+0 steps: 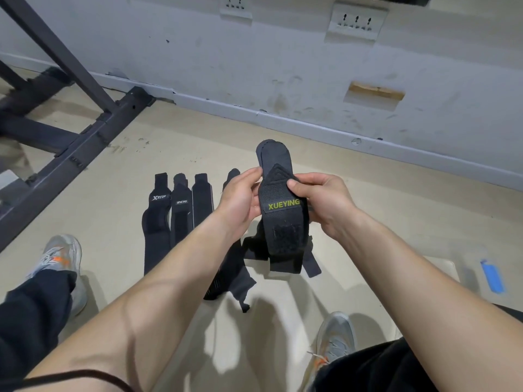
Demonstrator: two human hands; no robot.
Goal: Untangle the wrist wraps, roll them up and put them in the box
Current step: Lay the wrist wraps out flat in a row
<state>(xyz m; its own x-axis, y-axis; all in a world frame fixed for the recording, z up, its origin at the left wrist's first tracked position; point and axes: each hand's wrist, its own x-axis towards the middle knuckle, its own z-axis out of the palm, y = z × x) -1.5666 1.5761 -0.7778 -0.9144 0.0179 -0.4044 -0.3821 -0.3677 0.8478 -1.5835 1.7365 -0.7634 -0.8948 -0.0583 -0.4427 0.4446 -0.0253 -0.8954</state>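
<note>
A black wrist wrap [283, 222] with yellow lettering is held up above the floor between both hands, its rounded end pointing away and its tail hanging down. My left hand [240, 202] pinches its left edge with thumb and fingers. My right hand [322, 202] grips its right edge, thumb on the front. Three black wraps lie flat side by side on the floor at left: one [157, 222], a second [179, 213] and a third [202, 202]. Another wrap [229, 281] lies partly under my left forearm. No box shows clearly.
A dark metal rack frame [85, 128] crosses the floor at upper left. The grey wall and skirting [311, 123] run behind. My grey shoes sit at lower left [60, 258] and lower right [336, 343]. A blue object [492, 275] lies at right beside a pale flat thing [441, 267].
</note>
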